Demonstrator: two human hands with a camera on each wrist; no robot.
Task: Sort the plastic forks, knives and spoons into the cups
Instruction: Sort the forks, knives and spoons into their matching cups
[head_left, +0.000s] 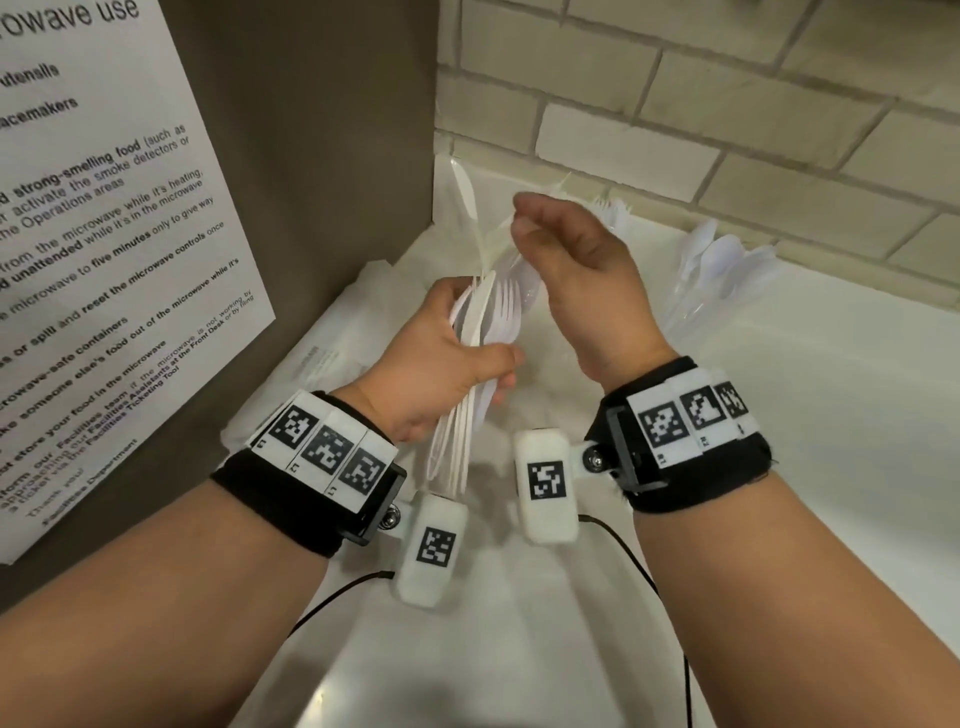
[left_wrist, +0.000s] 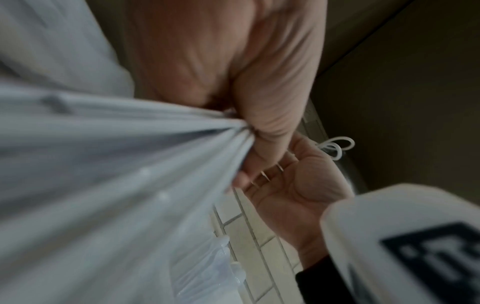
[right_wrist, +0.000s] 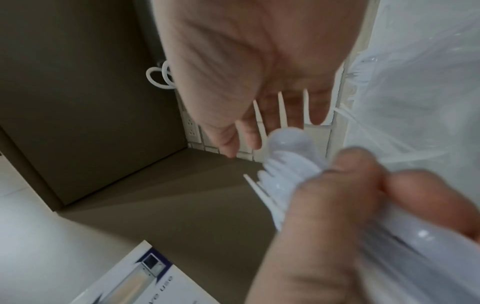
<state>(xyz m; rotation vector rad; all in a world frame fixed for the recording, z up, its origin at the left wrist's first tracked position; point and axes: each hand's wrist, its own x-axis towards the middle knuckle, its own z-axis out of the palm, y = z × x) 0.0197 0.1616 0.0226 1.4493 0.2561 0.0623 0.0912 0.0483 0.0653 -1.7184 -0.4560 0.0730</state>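
Note:
My left hand (head_left: 483, 364) grips a bundle of white plastic cutlery (head_left: 488, 317) by the handles, with fork tines, knife blades and a spoon bowl fanned upward. Just above it, my right hand (head_left: 524, 218) has its fingers curled round the head of one white fork (right_wrist: 281, 107) at the top of the bundle. In the left wrist view my left thumb (left_wrist: 265, 133) presses on the handles (left_wrist: 103, 164). Clear cups stand behind: knives (head_left: 465, 192) in the corner, forks (head_left: 615, 213) by the wall, spoons (head_left: 711, 280) at the right.
A brown microwave side with a paper notice (head_left: 104, 260) walls off the left. A tiled wall (head_left: 727, 104) closes the back. White wrapped packets (head_left: 332, 332) lie on the white counter (head_left: 805, 493) at the left.

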